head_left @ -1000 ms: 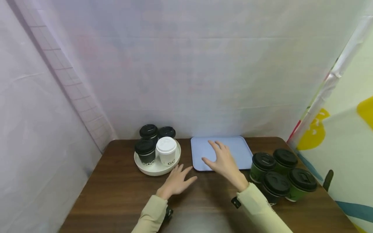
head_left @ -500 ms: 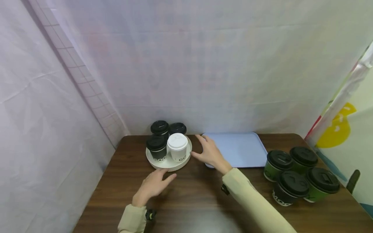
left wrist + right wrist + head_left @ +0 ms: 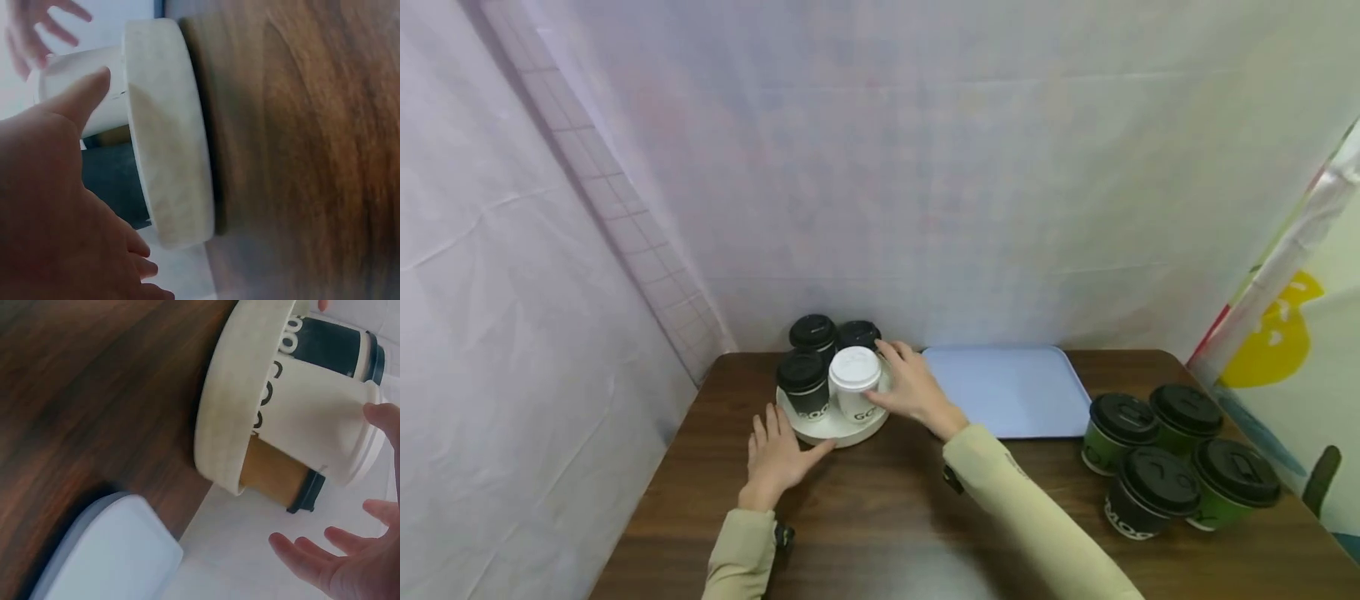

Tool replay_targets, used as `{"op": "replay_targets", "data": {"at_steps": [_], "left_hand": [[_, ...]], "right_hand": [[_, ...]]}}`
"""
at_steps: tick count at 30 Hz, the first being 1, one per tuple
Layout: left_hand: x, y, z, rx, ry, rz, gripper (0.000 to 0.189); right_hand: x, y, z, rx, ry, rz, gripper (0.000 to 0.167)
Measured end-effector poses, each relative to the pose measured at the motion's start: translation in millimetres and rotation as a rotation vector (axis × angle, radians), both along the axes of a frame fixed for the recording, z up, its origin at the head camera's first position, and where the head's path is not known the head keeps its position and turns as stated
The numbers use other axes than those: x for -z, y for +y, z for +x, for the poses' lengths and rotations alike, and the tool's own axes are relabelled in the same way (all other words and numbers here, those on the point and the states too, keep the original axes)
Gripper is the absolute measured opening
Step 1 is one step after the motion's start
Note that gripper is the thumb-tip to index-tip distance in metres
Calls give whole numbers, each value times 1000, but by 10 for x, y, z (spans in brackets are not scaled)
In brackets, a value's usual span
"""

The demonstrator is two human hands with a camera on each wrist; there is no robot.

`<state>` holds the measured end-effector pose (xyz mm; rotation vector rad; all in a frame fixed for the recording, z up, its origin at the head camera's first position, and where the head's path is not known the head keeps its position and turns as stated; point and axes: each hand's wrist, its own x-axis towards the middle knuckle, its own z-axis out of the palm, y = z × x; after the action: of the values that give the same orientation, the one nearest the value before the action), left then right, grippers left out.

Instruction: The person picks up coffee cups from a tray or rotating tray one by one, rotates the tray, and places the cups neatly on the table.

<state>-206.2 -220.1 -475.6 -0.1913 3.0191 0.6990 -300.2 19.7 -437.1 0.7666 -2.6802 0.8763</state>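
On a round white tray at the back left stand a white paper cup, a black cup and two more black-lidded cups behind. One of these shows a brown body in the right wrist view. My right hand is at the white cup's right side with fingers spread; its thumb is by the lid's edge, and contact cannot be made out. My left hand is at the tray's front left, fingers extended near the black cup and thumb pointing right. It grips nothing.
A flat light-blue tray lies right of the round one. Several black-lidded cups, some green, one black, are grouped at the table's right. White cloth hangs behind the wooden table.
My right hand has moved left from above the blue tray to the white cup. My left hand has shifted left and forward to the round tray's front left. The head view has turned slightly.
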Motion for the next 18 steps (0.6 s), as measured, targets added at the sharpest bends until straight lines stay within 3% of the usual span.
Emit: {"op": "replay_targets", "data": {"at_steps": [8, 18], "left_hand": [[128, -5, -82, -15, -10, 0, 131], [111, 27, -118, -17, 9, -5, 124]], "right_hand": [[-31, -194, 10, -40, -62, 41, 97], [80, -377, -28, -24, -22, 55, 86]]}}
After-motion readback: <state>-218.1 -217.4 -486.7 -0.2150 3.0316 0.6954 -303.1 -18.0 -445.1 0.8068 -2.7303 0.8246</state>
